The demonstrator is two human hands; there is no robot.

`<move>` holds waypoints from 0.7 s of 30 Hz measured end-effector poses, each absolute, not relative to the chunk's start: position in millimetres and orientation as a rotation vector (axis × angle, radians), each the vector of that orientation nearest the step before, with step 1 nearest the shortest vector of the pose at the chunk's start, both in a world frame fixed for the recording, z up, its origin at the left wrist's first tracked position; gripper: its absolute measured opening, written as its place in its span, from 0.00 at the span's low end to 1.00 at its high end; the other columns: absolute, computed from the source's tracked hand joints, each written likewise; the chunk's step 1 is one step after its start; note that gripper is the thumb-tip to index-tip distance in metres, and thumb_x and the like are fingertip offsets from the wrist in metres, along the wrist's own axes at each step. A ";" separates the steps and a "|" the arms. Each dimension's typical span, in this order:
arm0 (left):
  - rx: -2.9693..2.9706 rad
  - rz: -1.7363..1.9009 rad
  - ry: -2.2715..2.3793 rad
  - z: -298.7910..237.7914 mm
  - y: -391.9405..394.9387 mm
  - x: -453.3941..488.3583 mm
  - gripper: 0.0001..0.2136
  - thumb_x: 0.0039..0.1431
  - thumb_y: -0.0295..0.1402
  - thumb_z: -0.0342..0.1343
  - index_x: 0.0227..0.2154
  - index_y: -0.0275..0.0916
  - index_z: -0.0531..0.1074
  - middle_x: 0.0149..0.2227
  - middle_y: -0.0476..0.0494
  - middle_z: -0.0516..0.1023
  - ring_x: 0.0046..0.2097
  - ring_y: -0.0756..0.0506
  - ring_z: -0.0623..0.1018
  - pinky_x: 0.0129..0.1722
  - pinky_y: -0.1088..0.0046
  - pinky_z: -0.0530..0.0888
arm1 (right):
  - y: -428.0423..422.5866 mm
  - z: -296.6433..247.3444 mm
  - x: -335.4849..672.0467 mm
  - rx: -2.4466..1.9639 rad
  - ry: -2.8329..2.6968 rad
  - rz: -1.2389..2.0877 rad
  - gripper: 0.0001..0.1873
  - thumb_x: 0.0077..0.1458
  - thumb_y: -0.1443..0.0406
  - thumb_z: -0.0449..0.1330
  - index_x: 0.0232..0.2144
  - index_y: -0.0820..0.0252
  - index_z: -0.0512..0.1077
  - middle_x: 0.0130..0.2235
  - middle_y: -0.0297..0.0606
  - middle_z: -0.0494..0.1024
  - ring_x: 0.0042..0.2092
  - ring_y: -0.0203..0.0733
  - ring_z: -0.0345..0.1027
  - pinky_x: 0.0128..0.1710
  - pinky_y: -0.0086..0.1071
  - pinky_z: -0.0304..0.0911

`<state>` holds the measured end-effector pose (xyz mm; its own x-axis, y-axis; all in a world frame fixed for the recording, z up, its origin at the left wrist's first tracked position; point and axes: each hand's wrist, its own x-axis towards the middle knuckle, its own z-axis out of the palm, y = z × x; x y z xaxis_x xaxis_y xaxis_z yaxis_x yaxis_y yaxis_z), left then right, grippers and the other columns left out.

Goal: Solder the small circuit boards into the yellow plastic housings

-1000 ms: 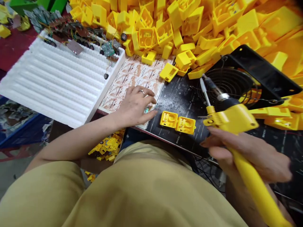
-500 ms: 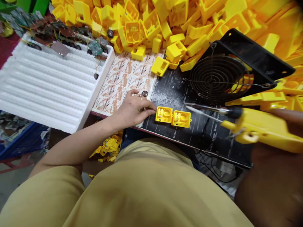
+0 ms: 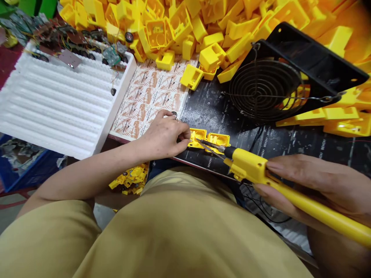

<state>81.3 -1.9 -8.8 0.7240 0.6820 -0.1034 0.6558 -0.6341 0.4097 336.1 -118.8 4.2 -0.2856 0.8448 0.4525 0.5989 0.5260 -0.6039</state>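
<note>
My left hand [image 3: 165,135] is closed in a pinch at the left edge of a small open yellow plastic case [image 3: 198,135], its fingertips overlapping that edge. Beside it on the right lies a second open yellow case [image 3: 219,139]. Both cases lie hollow side up. My right hand [image 3: 315,181] grips a yellow soldering gun [image 3: 251,164], with its dark tip and a thin guide tube pointing left, over the two cases. The tip reaches the left case; whether it touches anything inside cannot be seen. A small round speaker [image 3: 174,114] sits just behind my left hand, partly hidden.
A black fan with a wire guard [image 3: 257,94] stands at the right back. Yellow cases [image 3: 211,56] are heaped along the back. On the left, a white foam tray [image 3: 58,104] has wired circuit boards [image 3: 111,56] at its far edge. A blue crate [image 3: 23,170] stands below.
My right hand has brought the soldering gun left and over the cases. My left hand stays at the left case, fingers more curled. The view has shifted slightly.
</note>
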 end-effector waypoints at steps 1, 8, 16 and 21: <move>2.531 0.045 1.018 -7.4 -0.3 83.4 0.08 0.52 0.30 0.51 0.26 0.39 0.75 0.28 0.49 0.80 0.33 0.47 0.76 0.54 0.59 0.62 | -115.7 2.6 337.4 -1.089 -2.041 0.404 0.11 0.56 0.66 0.64 0.42 0.56 0.70 0.31 0.34 0.77 0.31 0.34 0.73 0.29 0.26 0.72; 2.618 -0.177 0.981 0.2 7.4 92.0 0.09 0.52 0.31 0.50 0.24 0.39 0.74 0.25 0.48 0.79 0.29 0.47 0.74 0.53 0.57 0.62 | -102.9 -0.4 338.7 -1.002 -2.175 0.286 0.06 0.60 0.63 0.60 0.31 0.58 0.68 0.26 0.32 0.75 0.30 0.30 0.72 0.31 0.24 0.72; 2.691 -0.260 0.947 1.6 9.8 96.6 0.08 0.50 0.32 0.50 0.23 0.40 0.74 0.25 0.48 0.78 0.30 0.46 0.75 0.50 0.58 0.64 | -99.1 18.6 327.2 -1.006 -2.229 0.350 0.07 0.53 0.70 0.66 0.34 0.62 0.71 0.31 0.38 0.78 0.35 0.35 0.74 0.40 0.33 0.74; 2.722 -0.287 0.955 3.4 10.4 99.0 0.08 0.50 0.33 0.51 0.24 0.40 0.74 0.25 0.47 0.78 0.31 0.45 0.75 0.47 0.59 0.65 | -94.6 19.3 342.6 -0.815 -2.380 0.229 0.07 0.56 0.64 0.65 0.36 0.59 0.70 0.32 0.34 0.79 0.35 0.32 0.74 0.38 0.27 0.73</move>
